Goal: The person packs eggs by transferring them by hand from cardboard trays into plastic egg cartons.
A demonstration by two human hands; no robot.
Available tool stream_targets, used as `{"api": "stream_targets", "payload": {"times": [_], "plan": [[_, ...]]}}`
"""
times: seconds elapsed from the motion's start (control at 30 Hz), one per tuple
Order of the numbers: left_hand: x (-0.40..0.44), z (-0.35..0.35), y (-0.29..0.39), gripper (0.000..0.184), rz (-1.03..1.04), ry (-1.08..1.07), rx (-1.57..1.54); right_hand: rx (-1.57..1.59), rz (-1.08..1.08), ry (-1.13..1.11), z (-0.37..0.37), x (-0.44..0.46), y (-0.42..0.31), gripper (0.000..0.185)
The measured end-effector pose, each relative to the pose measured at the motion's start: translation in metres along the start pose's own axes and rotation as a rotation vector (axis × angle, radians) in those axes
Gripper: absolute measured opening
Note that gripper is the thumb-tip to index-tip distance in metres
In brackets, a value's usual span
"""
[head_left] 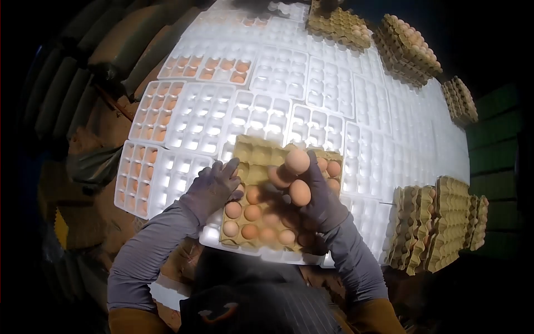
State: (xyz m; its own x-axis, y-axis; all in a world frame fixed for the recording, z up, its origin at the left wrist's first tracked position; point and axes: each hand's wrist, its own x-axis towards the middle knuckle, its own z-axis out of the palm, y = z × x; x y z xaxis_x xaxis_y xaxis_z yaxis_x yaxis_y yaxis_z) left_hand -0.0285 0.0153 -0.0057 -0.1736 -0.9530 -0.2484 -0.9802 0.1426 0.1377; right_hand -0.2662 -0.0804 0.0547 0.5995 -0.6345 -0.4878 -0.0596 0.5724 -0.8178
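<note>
Eggs (300, 192): where are they?

"At least two sit in the right grip (324, 204), its fingers curled round them, above the pulp tray (251, 151); more lie in the cells."

"And the left grip (212, 190)?"

"At the tray's left edge; whether closed, I can't tell. Best cradle them lightly, avoid knocking, steady the tray."

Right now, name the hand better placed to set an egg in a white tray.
Probably the right hand: it holds eggs above the brown tray, with white trays beyond. The left hand is at the brown tray's left edge, its grip unclear.
</note>
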Motion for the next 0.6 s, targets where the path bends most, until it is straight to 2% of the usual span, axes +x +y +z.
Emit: {"api": "stream_targets", "payload": {"times": [0.07, 0.1, 0.13, 0.23, 0.3, 0.33, 0.4, 0.47, 0.5, 0.6], "plan": [[0.0, -0.003, -0.004, 0.036, 0.045, -0.01, 0.013, 0.039, 0.052, 0.072, 0.016, -0.002, -0.006, 0.081], [0.0, 0.005, -0.007, 0.038, 0.078, 0.073, 0.044, 0.087, 0.168, 0.143, 0.036, -0.012, -0.028, 0.082], [0.0, 0.0, -0.007, 0.041, 0.111, 0.033, 0.01, 0.131, 0.285, 0.213, 0.052, -0.014, -0.039, 0.083], [0.004, 0.011, -0.017, 0.044, 0.101, -0.008, -0.141, 0.232, 0.367, 0.125, 0.044, 0.008, -0.028, 0.061], [0.006, -0.006, -0.029, 0.049, 0.216, -0.04, -0.173, 0.289, 0.366, 0.099, 0.048, 0.026, -0.028, 0.054], [0.008, 0.006, -0.034, 0.067, 0.173, 0.07, -0.351, 0.314, 0.339, 0.099, 0.054, 0.035, -0.03, 0.054], [0.005, 0.017, -0.034, 0.068, 0.211, -0.011, -0.401, 0.371, 0.263, 0.158, 0.07, 0.058, -0.031, 0.053], [0.009, 0.049, -0.028, 0.065, 0.239, -0.03, -0.338, 0.445, 0.197, 0.255, 0.091, 0.084, -0.034, 0.051], [0.01, 0.029, -0.028, 0.062, 0.189, -0.116, -0.277, 0.491, 0.176, 0.295, 0.103, 0.096, -0.039, 0.05], [0.019, -0.012, -0.079, 0.04, 0.437, -0.036, -0.512, 0.287, 0.026, 0.193, 0.085, 0.138, -0.032, 0.049]]}}
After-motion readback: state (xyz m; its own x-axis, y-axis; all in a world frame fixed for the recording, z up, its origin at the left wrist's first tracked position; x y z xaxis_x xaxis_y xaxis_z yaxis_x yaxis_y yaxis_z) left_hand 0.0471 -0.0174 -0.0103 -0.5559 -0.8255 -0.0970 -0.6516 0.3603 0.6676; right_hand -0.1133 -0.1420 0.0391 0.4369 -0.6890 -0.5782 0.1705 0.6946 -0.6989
